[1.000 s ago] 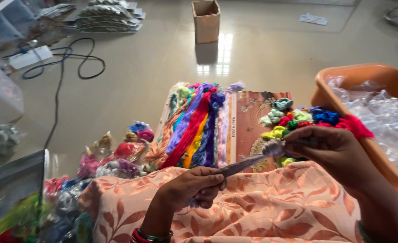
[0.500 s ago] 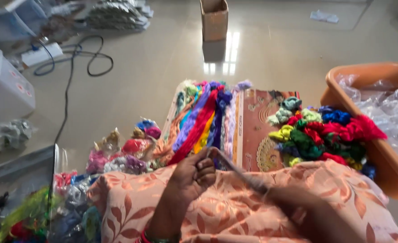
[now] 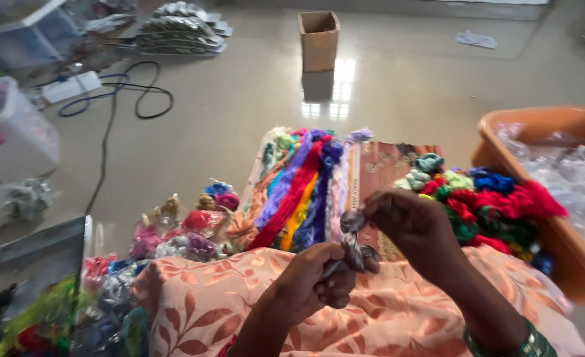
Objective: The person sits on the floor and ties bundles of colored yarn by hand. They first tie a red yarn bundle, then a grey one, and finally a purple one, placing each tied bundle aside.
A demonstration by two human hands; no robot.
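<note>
Both hands work a small grey-brown thread skein (image 3: 352, 239) above my lap, which is covered in peach cloth with a leaf pattern (image 3: 187, 304). My left hand (image 3: 319, 281) grips the lower part of the skein in a fist. My right hand (image 3: 408, 221) pinches its upper end, and the thread is looped between the two hands. Just beyond lies a fan of long coloured thread hanks (image 3: 302, 188) on a printed board (image 3: 391, 165). To the right of my right hand sits a heap of small coloured skeins (image 3: 497, 198).
An orange plastic tub (image 3: 537, 125) holding clear plastic bags stands at the right. Small packets of coloured thread (image 3: 187, 228) crowd the left. On the shiny floor are a cardboard box (image 3: 319, 39), a black cable (image 3: 134, 99), a power strip (image 3: 71, 86) and a white container (image 3: 8, 132).
The stretched-out thread has been gathered into a short loop. My right hand rose from low on my lap to meet the left hand, and the view tilted slightly.
</note>
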